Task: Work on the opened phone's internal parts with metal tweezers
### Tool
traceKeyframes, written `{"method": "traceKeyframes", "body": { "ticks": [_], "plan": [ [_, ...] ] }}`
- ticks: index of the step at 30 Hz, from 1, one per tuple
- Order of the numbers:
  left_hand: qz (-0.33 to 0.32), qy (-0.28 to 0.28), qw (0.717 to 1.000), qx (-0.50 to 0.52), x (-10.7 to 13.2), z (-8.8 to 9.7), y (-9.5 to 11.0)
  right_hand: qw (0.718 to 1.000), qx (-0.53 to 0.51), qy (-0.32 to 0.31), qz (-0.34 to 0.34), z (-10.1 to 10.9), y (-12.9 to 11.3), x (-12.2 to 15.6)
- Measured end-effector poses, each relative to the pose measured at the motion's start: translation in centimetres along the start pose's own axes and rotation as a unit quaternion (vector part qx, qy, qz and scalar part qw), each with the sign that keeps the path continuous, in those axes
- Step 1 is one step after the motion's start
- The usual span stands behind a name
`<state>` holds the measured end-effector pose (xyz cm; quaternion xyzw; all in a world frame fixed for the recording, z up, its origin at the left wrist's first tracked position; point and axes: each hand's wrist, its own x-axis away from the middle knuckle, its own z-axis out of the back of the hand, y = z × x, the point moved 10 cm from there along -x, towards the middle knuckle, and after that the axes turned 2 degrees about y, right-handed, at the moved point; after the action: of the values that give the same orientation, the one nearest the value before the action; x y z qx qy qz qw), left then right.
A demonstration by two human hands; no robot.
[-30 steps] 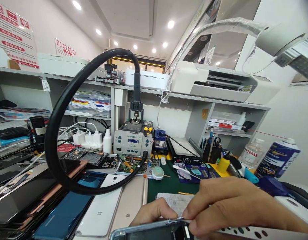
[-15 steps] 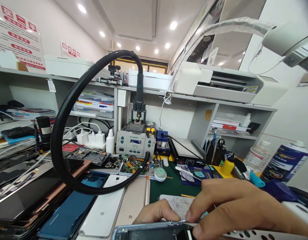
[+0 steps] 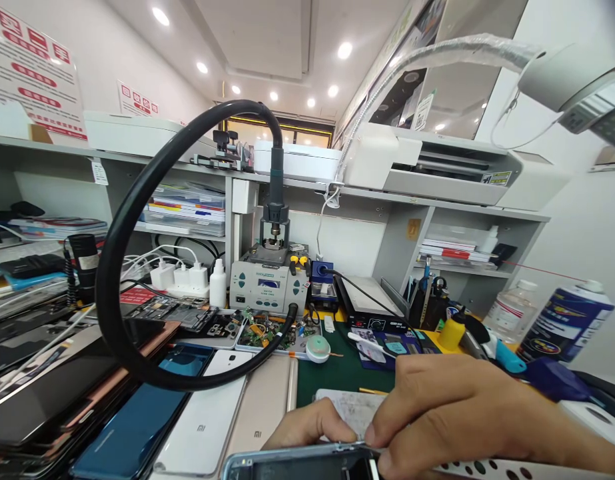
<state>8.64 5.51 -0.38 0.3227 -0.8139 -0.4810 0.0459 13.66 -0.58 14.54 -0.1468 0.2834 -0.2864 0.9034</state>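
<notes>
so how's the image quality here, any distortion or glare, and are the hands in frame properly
Head view: strong wide-angle bending, the black hose and shelf edges curve; ceiling spotlights blow out white, otherwise even light; right hand and left hand sit at the bottom edge, with the phone frame partly cropped; the near lamp head looks soft.

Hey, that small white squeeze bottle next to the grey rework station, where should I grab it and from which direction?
Probably grip the white bottle around its straight body, below the narrow nozzle, coming from the front. It stands upright, with the chargers close on one side and the station on the other, so the front looks most open.
</notes>
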Motion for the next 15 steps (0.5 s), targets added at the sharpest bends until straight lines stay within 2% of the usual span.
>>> {"method": "traceKeyframes", "body": {
  "ticks": [3,6,10,15],
  "plan": [
    [0.011,0.009,1.000,-0.019,0.0,0.0,-0.1,0.999,-0.012,-0.035,-0.005,-0.1,-0.5,-0.2],
    [0.017,0.012,0.999,-0.049,-0.2,0.6,-0.4,0.996,-0.019,-0.068,-0.049,-0.2,-0.9,0.0],
    [0.046,0.013,0.996,-0.077,-0.6,1.3,-1.5,0.995,-0.036,-0.020,-0.089,0.6,-0.8,0.3],
    [0.093,0.012,0.993,-0.074,-0.7,0.9,-1.6,0.989,-0.102,0.006,-0.110,0.1,0.8,0.1]
  ]
}}
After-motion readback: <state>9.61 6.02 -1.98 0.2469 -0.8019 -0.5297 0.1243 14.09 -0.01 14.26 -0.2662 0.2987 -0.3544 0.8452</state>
